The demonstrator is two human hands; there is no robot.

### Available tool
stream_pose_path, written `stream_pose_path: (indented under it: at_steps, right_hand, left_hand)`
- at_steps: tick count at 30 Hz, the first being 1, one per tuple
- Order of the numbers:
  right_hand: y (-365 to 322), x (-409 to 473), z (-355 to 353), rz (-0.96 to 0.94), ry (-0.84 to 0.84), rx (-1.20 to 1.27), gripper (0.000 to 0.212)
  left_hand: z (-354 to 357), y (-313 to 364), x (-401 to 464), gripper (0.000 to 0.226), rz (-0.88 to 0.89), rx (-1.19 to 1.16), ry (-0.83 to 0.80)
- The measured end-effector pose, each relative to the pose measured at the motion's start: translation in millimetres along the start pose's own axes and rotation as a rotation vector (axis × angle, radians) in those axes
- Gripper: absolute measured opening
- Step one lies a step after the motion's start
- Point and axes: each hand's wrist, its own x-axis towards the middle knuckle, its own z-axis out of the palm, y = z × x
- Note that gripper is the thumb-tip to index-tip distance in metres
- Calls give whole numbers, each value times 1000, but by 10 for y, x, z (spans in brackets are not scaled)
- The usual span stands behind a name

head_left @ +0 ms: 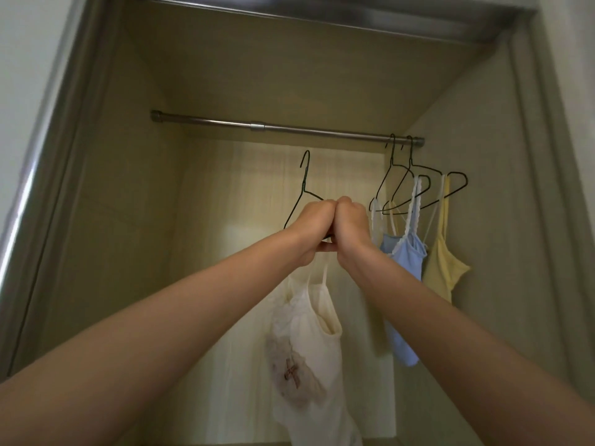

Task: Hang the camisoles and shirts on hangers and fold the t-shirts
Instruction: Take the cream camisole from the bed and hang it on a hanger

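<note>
Open wardrobe bay (pixel 135 194), pale wood-grain walls and back panel, metal sliding-door track (pixel 322 14) across the top. Steel telescopic rail (pixel 283 127) runs wall to wall above and beyond both hands; its hook-free stretch sits directly over them.

Both arms raised, fists pressed together side by side in the middle of the bay. Left hand (pixel 314 225) and right hand (pixel 352 225) have fingers curled tight round the lower part of a black wire hanger (pixel 304 188). The hanger's hook and one shoulder stick up to the left of the left hand; hook is below the rail, not touching it. The rest of the wire is hidden behind the fists.

Cream camisole (pixel 317 342) hangs straight down under the hands, thin straps running up into the grip; lace trim and a reddish mark on its front. Exactly how the straps sit on the wire can't be told, knuckles block it.

To the right of the right hand, at the rail's far end: black wire hangers (pixel 415 185) hooked on the rail, bunched and overlapping. Blue camisole (pixel 405 268) with white lace straps hangs just beside the right wrist; yellow camisole (pixel 442 268) beyond it, near the right wall. Another pale garment behind the blue one, mostly hidden.
</note>
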Motion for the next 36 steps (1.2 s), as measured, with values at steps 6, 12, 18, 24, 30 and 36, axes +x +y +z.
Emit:
stream_pose_path:
  at_steps: [6,12,18,24,30,36]
  right_hand:
    - [-151,208,-295,-63,57,25,27]
    - [-140,507,-477,-75,85,-106,35]
    - [-148,777,-578,-144,130,-78,34]
    - [-72,1104,-669,-214,231,-110,35]
    - [23,1480,-670,-273,249,-135,35]
    - [93,1806,-655,-282,300,-137,34]
  left_hand:
    - [297,104,254,21,75,28,0]
    - [550,128,542,29,144,70,-39]
    - [665,114,834,35,198,58,-54]
    - [705,48,1143,36,227,44,-109]
    - [756,-45,1543,36,272,26,-155]
    - [788,-95,1883,36,300,10,-178]
